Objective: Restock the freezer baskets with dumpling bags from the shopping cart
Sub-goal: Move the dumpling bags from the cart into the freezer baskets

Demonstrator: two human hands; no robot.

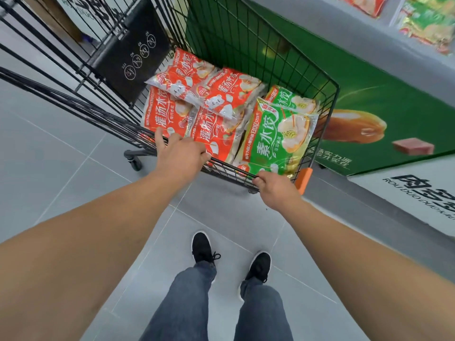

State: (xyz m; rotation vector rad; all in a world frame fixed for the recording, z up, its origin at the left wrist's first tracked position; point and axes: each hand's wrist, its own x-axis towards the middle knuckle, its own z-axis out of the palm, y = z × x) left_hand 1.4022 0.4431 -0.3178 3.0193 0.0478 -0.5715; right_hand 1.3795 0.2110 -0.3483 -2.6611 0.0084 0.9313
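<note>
A black wire shopping cart (329, 112) stands in front of me and holds several dumpling bags. Large orange bags (170, 114) lie at the left and middle, with two smaller orange bags (229, 92) on top. Green bags (278, 136) are stacked at the right. My left hand (182, 155) grips the cart's near rim, fingers curled over the wire and thumb stretched out. My right hand (273, 189) grips the same rim near its orange corner bumper (304, 179). Neither hand holds a bag.
The freezer with a green printed side panel (381, 94) runs along the cart's right side. Orange bags (362, 3) and green bags (430, 23) lie in it at the top right. A black flap (133, 57) hangs at the cart's far end. Grey tiled floor lies around my feet.
</note>
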